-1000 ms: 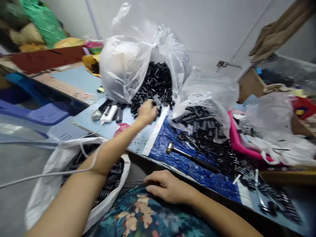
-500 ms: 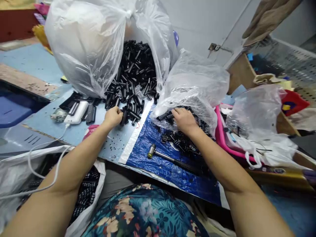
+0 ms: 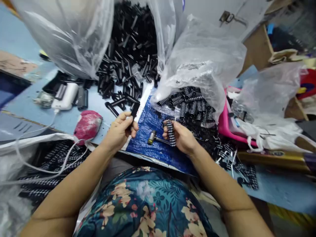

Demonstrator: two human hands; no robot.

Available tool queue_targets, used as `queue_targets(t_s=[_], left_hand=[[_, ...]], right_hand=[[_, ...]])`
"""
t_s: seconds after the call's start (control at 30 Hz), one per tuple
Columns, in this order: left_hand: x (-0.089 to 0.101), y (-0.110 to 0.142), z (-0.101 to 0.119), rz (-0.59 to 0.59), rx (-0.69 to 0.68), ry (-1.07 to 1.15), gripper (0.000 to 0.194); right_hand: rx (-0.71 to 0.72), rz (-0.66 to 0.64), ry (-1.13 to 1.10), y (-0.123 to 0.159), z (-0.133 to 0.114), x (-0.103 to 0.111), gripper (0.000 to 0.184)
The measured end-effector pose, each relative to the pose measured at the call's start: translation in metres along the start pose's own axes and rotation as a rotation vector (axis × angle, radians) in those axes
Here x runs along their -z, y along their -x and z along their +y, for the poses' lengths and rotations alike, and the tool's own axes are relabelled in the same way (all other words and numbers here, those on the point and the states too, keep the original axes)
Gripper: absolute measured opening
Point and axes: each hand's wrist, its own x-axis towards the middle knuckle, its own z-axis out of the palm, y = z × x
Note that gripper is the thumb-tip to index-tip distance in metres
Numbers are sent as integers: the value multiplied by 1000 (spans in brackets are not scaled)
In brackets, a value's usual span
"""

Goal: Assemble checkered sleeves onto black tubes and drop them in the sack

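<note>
Black plastic tube (image 3: 134, 110) pinched between thumb and fingertips of left hand (image 3: 121, 130), its upper end sticking up past the fingers, above the near table edge. Black-and-white ribbed coil spring (image 3: 171, 132) held upright in right hand (image 3: 181, 137), fingers wrapped round its lower half. Hands apart, level with each other, each closed on its own piece; small metal-headed hammer (image 3: 152, 137) lies on crinkled blue plastic sheet (image 3: 148, 148) between them. Both forearms reach forward from the lap, wrists slightly bent inward. Behind left hand: heap of loose black tubes (image 3: 128, 65) spilling from big clear plastic bag (image 3: 74, 36). Behind right hand: pile of matching springs (image 3: 195, 105) under a second clear bag (image 3: 204, 62). Crumpled pink bag (image 3: 87, 123) just beside left wrist
</note>
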Motion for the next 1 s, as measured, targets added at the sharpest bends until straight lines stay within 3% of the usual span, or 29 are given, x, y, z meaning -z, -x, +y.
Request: queue_targets(t_s=[0.1, 0.2, 0.43, 0.63, 0.77, 0.9, 1.0], left_hand=[[-26, 18, -23, -163, 182, 14, 21], [-42, 22, -36, -234, 204, -91, 25], [-50, 30, -38, -281, 86, -197, 20], [-64, 30, -45, -237, -254, -511, 26], [-65, 24, -47, -266, -287, -568, 18], [-50, 25, -41, -256, -159, -477, 25], [-42, 29, -35, -270, -109, -433, 30]], right_hand=[[-91, 136, -348, 18, 23, -25, 55], [-32, 200, -442, 24, 31, -35, 52], [68, 173, -468, 35, 24, -35, 54], [199, 338, -510, 23, 25, -50, 46], [343, 365, -56, 19, 32, -49, 58], [654, 288, 688, 33, 42, -28, 105], [860, 195, 1005, 41, 45, -19, 107]])
